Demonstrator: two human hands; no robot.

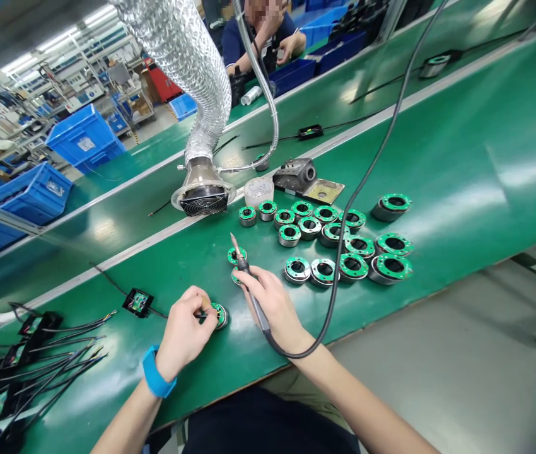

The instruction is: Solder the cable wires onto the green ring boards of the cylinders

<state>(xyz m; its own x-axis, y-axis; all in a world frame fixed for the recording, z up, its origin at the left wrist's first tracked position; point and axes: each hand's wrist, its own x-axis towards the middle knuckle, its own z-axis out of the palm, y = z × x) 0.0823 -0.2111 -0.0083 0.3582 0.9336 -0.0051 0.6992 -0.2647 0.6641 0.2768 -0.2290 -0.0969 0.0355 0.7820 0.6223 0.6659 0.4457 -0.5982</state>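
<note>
Head view: your left hand (187, 328) is closed, fingers pinched over a ring unit (222, 315) on the table (461, 189), with a black cable (157, 313) running into your grip from a small open casing (138, 302). Your right hand (270, 306) grips a soldering iron (259, 313) like a pen, tip pointing up and away from that unit. Work seems partway on this one piece — your fingers hide whether any wire is fixed to it. Over to the right, the grouped rings (329, 241) show no cables of their own, so they look unwired, and more cables (67, 329) lie loose at the far left, their stripped ends fanned out. Each ring is a squat metal cylinder under a glossy green board with a dark round hole. Above hangs a crinkled foil duct (202, 82) — silvery against the smooth, shiny table.
</note>
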